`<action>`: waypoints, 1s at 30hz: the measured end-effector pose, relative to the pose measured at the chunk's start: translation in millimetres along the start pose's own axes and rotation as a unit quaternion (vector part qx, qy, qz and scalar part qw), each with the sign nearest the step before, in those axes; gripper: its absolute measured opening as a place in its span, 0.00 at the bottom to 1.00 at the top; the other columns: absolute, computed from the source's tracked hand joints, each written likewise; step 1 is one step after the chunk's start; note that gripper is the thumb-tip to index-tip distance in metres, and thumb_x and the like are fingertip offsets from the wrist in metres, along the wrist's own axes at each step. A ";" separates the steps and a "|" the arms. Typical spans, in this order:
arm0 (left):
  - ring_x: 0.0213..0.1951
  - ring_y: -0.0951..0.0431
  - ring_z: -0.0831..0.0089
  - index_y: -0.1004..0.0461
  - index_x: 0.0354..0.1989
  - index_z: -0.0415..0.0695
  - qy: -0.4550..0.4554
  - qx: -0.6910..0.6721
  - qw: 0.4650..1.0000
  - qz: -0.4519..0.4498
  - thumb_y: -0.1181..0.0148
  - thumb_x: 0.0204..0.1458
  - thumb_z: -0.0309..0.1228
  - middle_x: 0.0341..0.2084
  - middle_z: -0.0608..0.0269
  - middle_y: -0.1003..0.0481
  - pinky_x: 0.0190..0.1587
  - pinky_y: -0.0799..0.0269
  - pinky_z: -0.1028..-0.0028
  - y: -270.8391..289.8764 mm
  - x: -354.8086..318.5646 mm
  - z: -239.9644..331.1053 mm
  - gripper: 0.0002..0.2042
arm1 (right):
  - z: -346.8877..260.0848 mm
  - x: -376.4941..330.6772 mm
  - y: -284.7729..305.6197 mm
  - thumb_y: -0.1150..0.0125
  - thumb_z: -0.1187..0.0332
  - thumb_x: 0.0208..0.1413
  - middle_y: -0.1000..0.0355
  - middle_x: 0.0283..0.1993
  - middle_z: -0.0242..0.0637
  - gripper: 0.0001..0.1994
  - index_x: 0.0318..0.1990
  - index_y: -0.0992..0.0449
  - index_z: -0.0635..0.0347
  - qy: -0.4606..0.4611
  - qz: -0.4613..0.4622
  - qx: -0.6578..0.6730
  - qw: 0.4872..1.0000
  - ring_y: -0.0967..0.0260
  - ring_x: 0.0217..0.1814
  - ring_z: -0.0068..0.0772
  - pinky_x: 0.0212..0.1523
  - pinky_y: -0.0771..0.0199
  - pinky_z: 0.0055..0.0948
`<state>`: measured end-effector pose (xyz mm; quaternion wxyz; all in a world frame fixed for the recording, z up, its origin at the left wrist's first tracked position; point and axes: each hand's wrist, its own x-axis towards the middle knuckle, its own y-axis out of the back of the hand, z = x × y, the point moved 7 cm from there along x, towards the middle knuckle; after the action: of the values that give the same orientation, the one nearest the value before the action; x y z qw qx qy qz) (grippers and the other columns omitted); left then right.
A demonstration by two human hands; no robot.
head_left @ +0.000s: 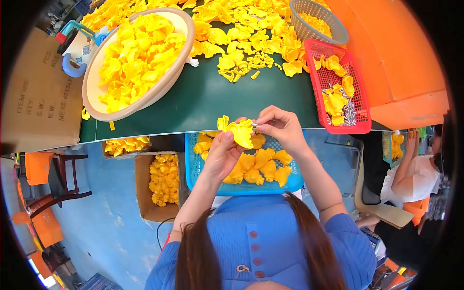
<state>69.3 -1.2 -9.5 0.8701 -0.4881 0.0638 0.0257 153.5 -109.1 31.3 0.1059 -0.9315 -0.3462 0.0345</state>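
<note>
The left hand's fingers hide part of the yellow piece, which is held just above the near edge of the desk. That hand's grip is closed around the piece. The right hand's grip is pinched on a small silvery part at the piece's right side; the fingertips cover most of it, and I cannot tell whether it sits inside the piece. The forearms and hands block some of the blue basket of yellow pieces below. Silvery parts in the red basket lie partly under yellow ones. The far end of the desk is cut off by the upper edge.

The desk is dark green, strewn with yellow pieces at the back, with a wide bowl heaped with them at left and a grey basket at far right. Below, on a scuffed blue floor, stand a filled box and a dark chair. At right, a seated co-worker is partly lost at the dark rim.
</note>
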 end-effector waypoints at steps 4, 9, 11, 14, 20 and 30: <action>0.52 0.31 0.63 0.46 0.58 0.34 0.010 -0.041 0.999 -0.023 0.48 0.55 0.41 0.52 0.50 0.35 0.54 0.33 0.72 -0.4 11.3 2.6 0.28 | -0.6 7.1 3.3 0.42 0.84 0.45 0.34 0.34 0.33 0.05 0.30 0.25 0.65 0.008 0.009 0.017 1.000 0.32 0.40 0.24 0.48 0.30 0.25; 0.51 0.29 0.64 0.43 0.56 0.34 0.004 -0.056 0.998 -0.039 0.49 0.55 0.39 0.52 0.49 0.35 0.53 0.32 0.72 -5.0 17.0 7.2 0.26 | 1.8 14.6 6.0 0.41 0.82 0.47 0.33 0.36 0.34 0.04 0.32 0.26 0.67 0.030 -0.006 -0.006 1.000 0.30 0.41 0.26 0.46 0.30 0.24; 0.50 0.29 0.64 0.43 0.56 0.34 -0.014 -0.058 0.998 -0.034 0.48 0.55 0.39 0.52 0.49 0.35 0.52 0.31 0.72 -4.4 15.8 12.2 0.26 | 4.1 17.0 2.0 0.41 0.81 0.47 0.32 0.35 0.34 0.04 0.32 0.26 0.67 0.015 -0.008 -0.006 1.000 0.30 0.43 0.27 0.47 0.30 0.23; 0.50 0.29 0.64 0.43 0.56 0.34 -0.036 -0.065 0.997 -0.034 0.47 0.54 0.39 0.52 0.49 0.35 0.52 0.31 0.72 5.5 11.8 14.2 0.26 | 7.3 21.3 -6.0 0.41 0.81 0.47 0.30 0.34 0.34 0.03 0.31 0.26 0.67 0.001 -0.032 0.006 0.999 0.30 0.45 0.27 0.48 0.31 0.24; 0.49 0.28 0.65 0.41 0.53 0.34 -0.077 -0.039 0.996 0.024 0.47 0.54 0.37 0.51 0.49 0.33 0.52 0.30 0.74 19.9 0.3 24.0 0.23 | 7.1 32.9 -23.2 0.43 0.79 0.49 0.28 0.34 0.35 0.05 0.33 0.23 0.66 -0.019 -0.099 -0.093 0.991 0.29 0.39 0.24 0.42 0.30 0.22; 0.50 0.29 0.62 0.39 0.52 0.33 -0.145 0.025 0.985 0.084 0.48 0.55 0.37 0.49 0.46 0.33 0.54 0.33 0.71 43.7 -17.6 49.1 0.22 | -84.1 128.6 -115.4 0.43 0.74 0.48 0.26 0.34 0.37 0.07 0.36 0.22 0.62 0.176 -0.052 -0.308 0.933 0.30 0.36 0.26 0.40 0.31 0.24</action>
<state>51.4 63.8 -18.8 0.8770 -0.4498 -0.0218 0.1679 189.0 45.4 139.9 -0.1254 -0.8902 -0.3636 -0.2443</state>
